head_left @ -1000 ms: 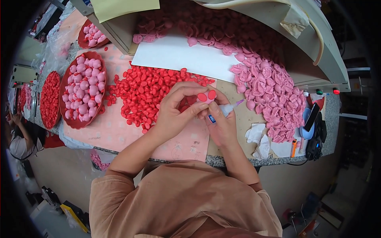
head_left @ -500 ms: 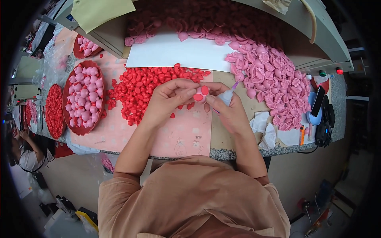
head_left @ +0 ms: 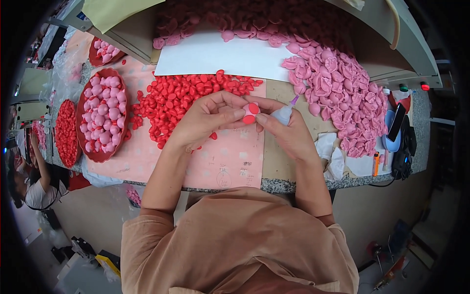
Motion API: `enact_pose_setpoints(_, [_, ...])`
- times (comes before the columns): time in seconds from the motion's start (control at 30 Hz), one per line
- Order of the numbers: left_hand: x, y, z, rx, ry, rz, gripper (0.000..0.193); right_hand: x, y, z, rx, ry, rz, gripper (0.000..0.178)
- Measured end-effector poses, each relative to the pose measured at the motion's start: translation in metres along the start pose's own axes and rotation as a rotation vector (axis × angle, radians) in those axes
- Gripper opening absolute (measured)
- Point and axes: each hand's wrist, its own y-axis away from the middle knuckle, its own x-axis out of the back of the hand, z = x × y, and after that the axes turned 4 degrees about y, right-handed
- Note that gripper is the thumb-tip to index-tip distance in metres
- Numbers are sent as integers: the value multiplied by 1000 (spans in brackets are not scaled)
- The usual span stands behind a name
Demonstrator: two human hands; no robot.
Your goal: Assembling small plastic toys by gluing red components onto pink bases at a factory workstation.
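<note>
My left hand point(head_left: 208, 120) pinches a small pink molded piece point(head_left: 246, 111) with two red oval pieces point(head_left: 253, 108) on its face. The fingertips of my right hand point(head_left: 294, 139) press at the same piece from the other side. Tucked within the right hand is a small translucent squeeze bottle point(head_left: 282, 115), its purple nozzle pointing up and away. Both hands are above the table, at the near side of a heap of loose red oval pieces point(head_left: 171, 105).
A big heap of pink molded pieces point(head_left: 338, 98) spreads from under the shelf to the right. Red trays point(head_left: 126, 98) of pink and red pieces stand left. Crumpled tissue point(head_left: 335, 164), an orange lighter point(head_left: 376, 164) and a phone point(head_left: 396, 121) lie right. A co-worker point(head_left: 44, 188) sits far left.
My hands stay together while the pink piece turns slightly, its red ovals now more one above the other. The view has shifted a little. At far left, the co-worker's arm has risen.
</note>
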Motion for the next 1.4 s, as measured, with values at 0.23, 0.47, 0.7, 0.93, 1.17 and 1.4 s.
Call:
enact_pose_setpoints(0.23, [6, -1, -4, -6, -20, -50, 18, -3, 2, 1, -5, -40, -3, 38])
enact_pose_setpoints(0.47, [5, 0, -3, -9, -39, -55, 18, -1, 0, 5, 12, -40, -12, 37])
enact_pose_setpoints(0.7, [3, 1, -1, -8, -39, -51, 18, -1, 0, 5, 7, -50, -17, 38])
enact_pose_setpoints(0.93, [4, 1, -2, -4, -35, -53, 18, -1, 0, 7, 21, -68, -23, 36])
enact_pose_setpoints(1.17, [4, 1, -2, 2, -10, -51, 18, -1, -1, 6, 21, -74, -28, 35])
enact_pose_setpoints(1.4, [1, -2, -4, -7, 44, -64, 17, -4, -4, 7, -11, -133, -10, 35])
